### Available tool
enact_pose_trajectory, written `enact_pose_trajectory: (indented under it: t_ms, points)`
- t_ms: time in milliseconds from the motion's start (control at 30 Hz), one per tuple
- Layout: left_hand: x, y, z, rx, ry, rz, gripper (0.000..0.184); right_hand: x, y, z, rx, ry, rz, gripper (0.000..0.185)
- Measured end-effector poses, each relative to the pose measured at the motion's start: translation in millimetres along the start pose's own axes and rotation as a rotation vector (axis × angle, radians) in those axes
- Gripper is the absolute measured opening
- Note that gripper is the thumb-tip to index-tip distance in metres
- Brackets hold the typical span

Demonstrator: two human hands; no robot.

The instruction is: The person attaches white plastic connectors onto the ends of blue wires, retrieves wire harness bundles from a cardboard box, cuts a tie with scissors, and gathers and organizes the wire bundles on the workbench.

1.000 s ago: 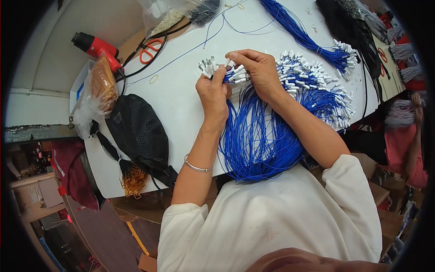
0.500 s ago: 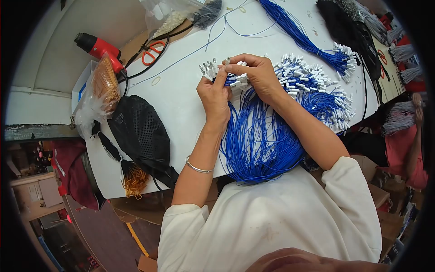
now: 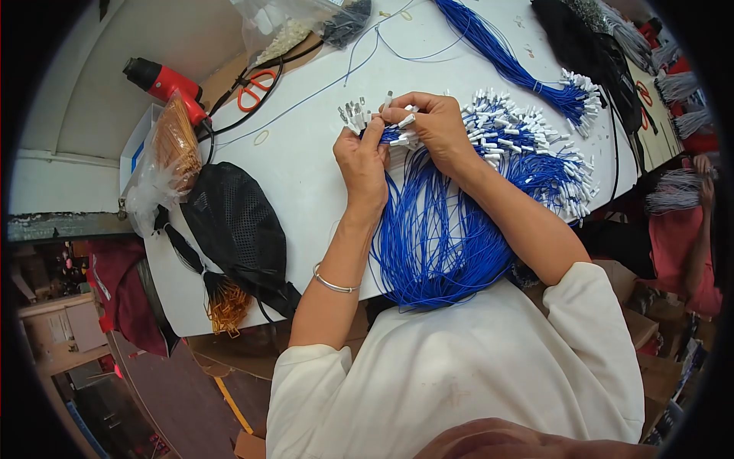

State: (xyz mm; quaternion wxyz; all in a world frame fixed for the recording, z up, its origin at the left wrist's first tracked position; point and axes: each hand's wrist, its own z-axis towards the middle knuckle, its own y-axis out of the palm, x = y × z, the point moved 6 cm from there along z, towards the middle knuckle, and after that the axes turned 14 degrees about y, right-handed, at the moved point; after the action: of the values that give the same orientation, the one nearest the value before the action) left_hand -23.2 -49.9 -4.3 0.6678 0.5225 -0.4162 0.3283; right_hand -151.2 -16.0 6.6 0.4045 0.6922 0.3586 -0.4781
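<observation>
Bare right hand (image 3: 443, 126): fingertips had curled lower since the frame 1.0 s earlier, and the slim, pale grey-and-white connector (image 3: 388, 98) had shifted slightly rightward. On my remote feed it stood nearly upright, just above where the 2 hands met. Right thumb and index finger appeared to pinch its base; exact contact was hidden.

Bare left hand (image 3: 361, 164) was closed around the upper ends of the thin blue wires (image 3: 459, 252), with a splayed fan of white-and-grey connectors (image 3: 356, 120) poking out past the thumb. Wires looped down to the near edge of the smooth white tabletop (image 3: 313, 145). Loose heap of small white connectors (image 3: 527, 141) lay to the right, beyond the right forearm.

Method note: I judged the step to be handling 1 connector at a time. Left grip was best kept firm and low, leaving the tips free to separate. Right pinch belonged on the hard body rather than the wire, with small finger motions. Main risk, in my view: snagging neighbours in the fan.
</observation>
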Motion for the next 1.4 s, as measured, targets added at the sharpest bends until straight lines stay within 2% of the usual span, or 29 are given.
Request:
enact_pose_trajectory:
  t_ms: [433,567,767,900,1100,1233,1400]
  points:
    - [4,4,-1,-0.021,0.004,0.032,0.009,2,0,0,0.036,0.063,0.142,0.017]
    - [-3,0,2,-0.096,-0.01,-0.009,0.008,-9,8,-4,-0.07,0.05,-0.119,0.017]
    - [-2,4,2,-0.081,-0.032,0.053,0.008,-7,6,-2,-0.07,-0.015,-0.032,0.017]
    - [0,4,2,-0.043,-0.046,0.007,0.008,-9,1,-2,0.018,-0.037,0.014,0.015]
    - [3,6,0,-0.015,-0.027,0.031,0.006,-3,2,1,-0.069,0.03,-0.055,0.015]
    - [0,3,0,-0.088,0.033,0.056,0.006,-4,1,-4,0.006,0.081,-0.003,0.013]
    - [1,6,-3,-0.065,0.033,0.064,0.007,-2,-1,-2,0.072,0.067,0.097,0.011]
